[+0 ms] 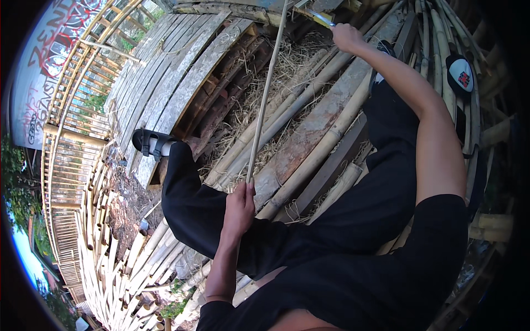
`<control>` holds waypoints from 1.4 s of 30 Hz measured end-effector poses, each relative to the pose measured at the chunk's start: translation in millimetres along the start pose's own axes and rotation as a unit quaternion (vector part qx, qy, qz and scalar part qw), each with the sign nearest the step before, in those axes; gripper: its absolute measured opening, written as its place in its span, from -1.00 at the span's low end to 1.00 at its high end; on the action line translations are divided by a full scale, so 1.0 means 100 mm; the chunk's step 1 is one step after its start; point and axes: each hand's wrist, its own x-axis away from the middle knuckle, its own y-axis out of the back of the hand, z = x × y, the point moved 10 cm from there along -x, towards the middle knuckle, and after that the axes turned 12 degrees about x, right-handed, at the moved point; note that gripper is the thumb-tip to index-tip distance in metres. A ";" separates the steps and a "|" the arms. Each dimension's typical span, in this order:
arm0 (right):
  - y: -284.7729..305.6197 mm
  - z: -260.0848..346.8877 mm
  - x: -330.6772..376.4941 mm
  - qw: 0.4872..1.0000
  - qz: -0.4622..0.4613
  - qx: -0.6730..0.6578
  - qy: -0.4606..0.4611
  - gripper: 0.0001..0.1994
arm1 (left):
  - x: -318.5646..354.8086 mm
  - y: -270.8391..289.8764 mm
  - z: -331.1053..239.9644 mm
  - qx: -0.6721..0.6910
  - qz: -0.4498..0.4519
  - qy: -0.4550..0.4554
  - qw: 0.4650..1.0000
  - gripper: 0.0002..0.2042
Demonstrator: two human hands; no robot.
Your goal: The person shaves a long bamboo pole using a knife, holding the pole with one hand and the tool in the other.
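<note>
My left hand (pixel 238 209) is closed around the lower part of a long, thin bamboo strip (pixel 264 94). The strip rises away from my lap to the top edge of the view. My right arm is stretched far forward, and its hand (pixel 348 38) grips a narrow, knife-like tool (pixel 322 20) with a shiny blue and yellowish surface. The tool points left toward the strip's far part, with a gap between them. My fingers hide its grip. Pale shavings (pixel 298 60) lie beneath the strip, between the wooden pallet and the poles.
A weathered wooden pallet (pixel 171 60) stands at far left, my sandalled foot (pixel 152 144) against it. Bamboo poles (pixel 309 165) and planks run under my legs. More cut bamboo (pixel 121 281) is piled at lower left by a curved bamboo fence (pixel 72 127). A cap-like item (pixel 460 74) sits at right.
</note>
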 end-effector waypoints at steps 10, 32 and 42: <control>0.14 0.79 1.05 0.951 0.014 -0.223 0.215 -0.64 | -0.03 0.05 0.17 0.100 -0.001 0.040 0.994 -0.66; 0.10 1.67 1.19 0.948 0.077 -0.178 0.251 -0.50 | 0.06 0.01 0.29 0.186 0.012 0.101 0.977 -0.68; 0.44 2.39 2.47 0.859 0.096 -0.232 0.446 -0.53 | 0.01 0.10 0.26 0.219 -0.033 0.095 0.971 -0.67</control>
